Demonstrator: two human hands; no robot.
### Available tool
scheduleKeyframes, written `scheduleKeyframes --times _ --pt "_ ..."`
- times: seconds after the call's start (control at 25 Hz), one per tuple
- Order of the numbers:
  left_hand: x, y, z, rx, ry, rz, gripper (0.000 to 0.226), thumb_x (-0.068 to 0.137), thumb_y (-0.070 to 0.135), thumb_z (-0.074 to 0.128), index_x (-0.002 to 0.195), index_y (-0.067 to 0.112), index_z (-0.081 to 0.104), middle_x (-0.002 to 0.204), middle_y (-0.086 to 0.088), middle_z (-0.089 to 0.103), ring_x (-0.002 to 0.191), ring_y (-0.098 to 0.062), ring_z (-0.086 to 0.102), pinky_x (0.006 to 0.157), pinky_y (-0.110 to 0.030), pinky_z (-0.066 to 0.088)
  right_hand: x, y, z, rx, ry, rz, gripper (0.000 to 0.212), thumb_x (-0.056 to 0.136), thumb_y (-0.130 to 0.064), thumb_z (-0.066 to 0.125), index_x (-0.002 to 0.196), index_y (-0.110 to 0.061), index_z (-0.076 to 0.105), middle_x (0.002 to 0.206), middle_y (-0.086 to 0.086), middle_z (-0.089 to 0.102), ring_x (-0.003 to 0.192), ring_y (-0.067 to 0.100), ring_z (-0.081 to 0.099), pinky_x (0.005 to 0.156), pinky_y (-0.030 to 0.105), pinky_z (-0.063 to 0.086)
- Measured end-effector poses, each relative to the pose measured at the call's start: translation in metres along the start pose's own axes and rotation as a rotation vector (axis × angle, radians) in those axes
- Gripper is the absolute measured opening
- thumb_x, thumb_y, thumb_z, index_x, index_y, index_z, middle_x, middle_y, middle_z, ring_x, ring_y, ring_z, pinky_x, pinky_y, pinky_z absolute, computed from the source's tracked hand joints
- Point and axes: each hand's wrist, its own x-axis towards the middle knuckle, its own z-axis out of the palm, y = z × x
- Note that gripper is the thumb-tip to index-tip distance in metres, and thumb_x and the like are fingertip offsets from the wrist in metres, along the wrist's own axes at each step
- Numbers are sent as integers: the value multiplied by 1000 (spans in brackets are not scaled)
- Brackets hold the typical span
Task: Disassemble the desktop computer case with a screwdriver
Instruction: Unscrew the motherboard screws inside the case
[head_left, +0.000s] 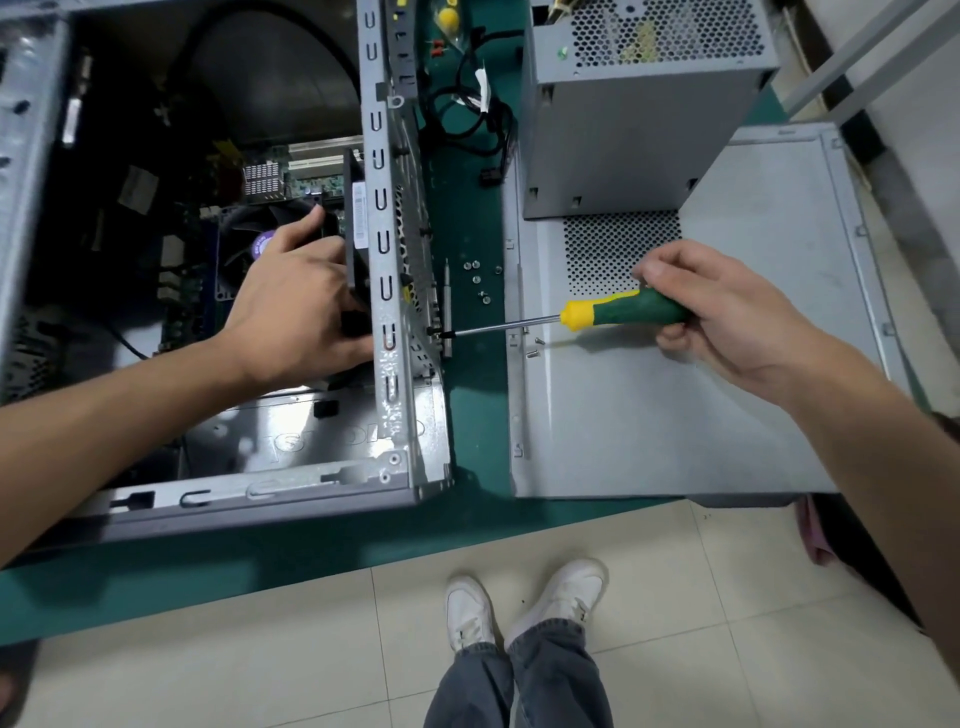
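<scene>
Removing a rear-panel screw. The right hand (727, 312) is closing its grip around the green-and-yellow handle of the screwdriver (618, 310), whose shaft is lying level with its tip seated in a black screw (434, 331) on the perforated rear wall of the computer case (384, 291). The left hand (296, 306) is reaching inside, its grip wrapping the black fan (358, 228) behind that wall. For a clean result, judgement suggests keeping the shaft square to the screw, pressing inward while turning, and supporting the fan so it cannot drop. The case, grey steel and open on top, is lying on the green table (467, 208), beside its detached side panel (727, 415), loose screws (478, 280) and power supply (639, 130).
</scene>
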Motion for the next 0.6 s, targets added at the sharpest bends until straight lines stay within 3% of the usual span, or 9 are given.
scheduleKeyframes --times 0.08,0.12,0.2,0.28,0.32,0.4,0.48,0.56,0.6 --pt "0 1 0 -2 6 -3 52 81 50 47 68 9 75 72 -13 68 92 -24 46 104 -41 25 -2 0 -5 196 -68 -33 27 88 8 54 94 -18 57 90 0 55 71 12 53 59 21 43" --pt "-1 2 -1 -1 7 -3 51 81 49 46 67 9 74 70 -13 67 90 -25 47 104 -41 26 -2 0 -5 220 -104 -48 29 83 8 58 96 -17 57 93 0 56 74 11 57 64 21 48" --pt "-1 2 -2 6 0 -14 52 81 50 45 66 9 74 68 -13 66 88 -29 54 104 -41 26 -2 1 -4 24 -112 -20 9 88 -17 63 94 -14 58 84 0 58 68 14 58 64 28 52" --pt "-1 3 -2 16 -19 -33 54 81 52 44 69 9 75 71 -14 67 89 -35 61 105 -42 27 -1 3 -4 -278 -60 4 28 97 -38 53 91 -11 59 68 -1 54 53 15 48 54 32 39" --pt "-1 3 -3 18 -26 -36 54 81 52 44 71 8 76 72 -14 68 89 -37 63 106 -43 27 -2 2 -2 -293 -47 -22 26 100 -35 50 91 -12 60 66 -2 52 52 14 44 53 31 34" --pt "0 4 -3 20 -22 -28 54 81 51 44 71 8 76 73 -15 68 91 -37 63 105 -43 27 -2 0 -4 -91 -49 -66 10 96 -7 56 94 -16 59 79 -2 56 62 13 49 57 29 41" --pt "0 3 -3 11 -19 -32 53 80 50 44 70 8 75 73 -16 68 96 -31 53 104 -41 26 -2 0 -7 124 -134 -81 26 84 4 63 97 -18 58 93 -2 58 77 11 57 69 21 50" --pt "0 4 -3 -4 -17 -33 53 80 49 44 68 8 74 71 -15 67 95 -27 48 103 -41 26 0 2 -7 -9 -132 -32 13 85 -23 69 94 -18 61 82 -3 59 70 12 58 64 24 51" --pt "0 4 -3 -4 -16 -29 52 81 49 45 68 8 74 72 -15 67 95 -27 47 103 -41 27 1 3 -6 -164 -118 -3 18 89 -37 65 90 -18 63 72 -4 58 61 13 54 56 26 47"
